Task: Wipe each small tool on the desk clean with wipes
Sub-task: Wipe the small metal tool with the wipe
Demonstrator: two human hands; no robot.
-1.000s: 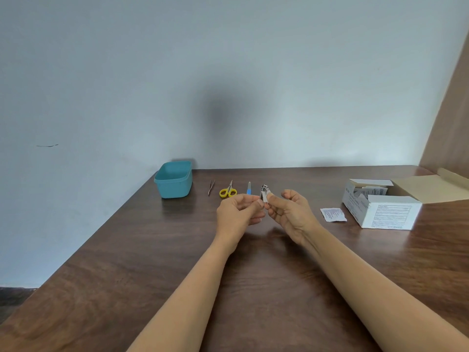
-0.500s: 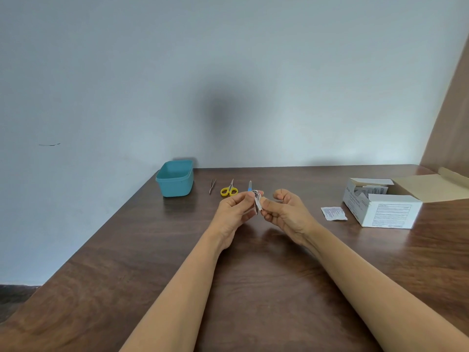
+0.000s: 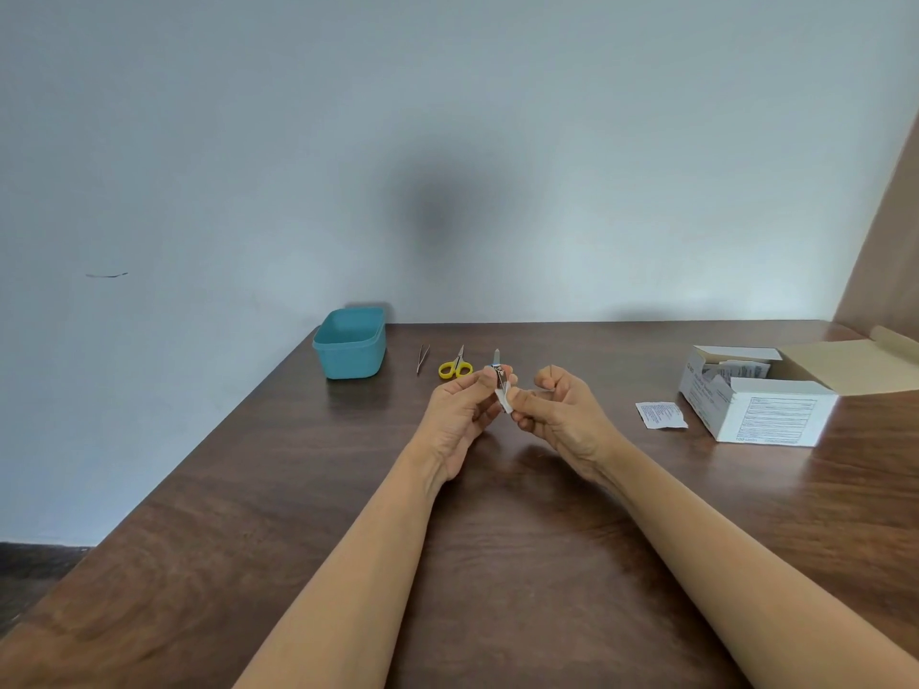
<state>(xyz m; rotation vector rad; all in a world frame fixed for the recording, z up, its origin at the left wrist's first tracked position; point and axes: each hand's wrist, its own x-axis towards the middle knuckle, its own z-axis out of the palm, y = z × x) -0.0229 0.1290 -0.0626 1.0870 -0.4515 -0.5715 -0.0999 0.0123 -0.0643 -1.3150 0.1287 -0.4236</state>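
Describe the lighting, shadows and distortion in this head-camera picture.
Head view: soft, even light; a blurred dark shadow on the wall; faint sheen on the desk, whose edges splay with wide-angle stretch; the tweezers and scissors show small, their detail soft.

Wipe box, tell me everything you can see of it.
The wipe box is white cardboard with printed text on its front and side, too small to read. It stands open on the right side of the desk, its lid flap folded back to the right, showing a plain tan inside. White sachets stick up inside it. A single sachet lies flat on the desk just left of it, apart. Nothing but the desk and its contents touches it.
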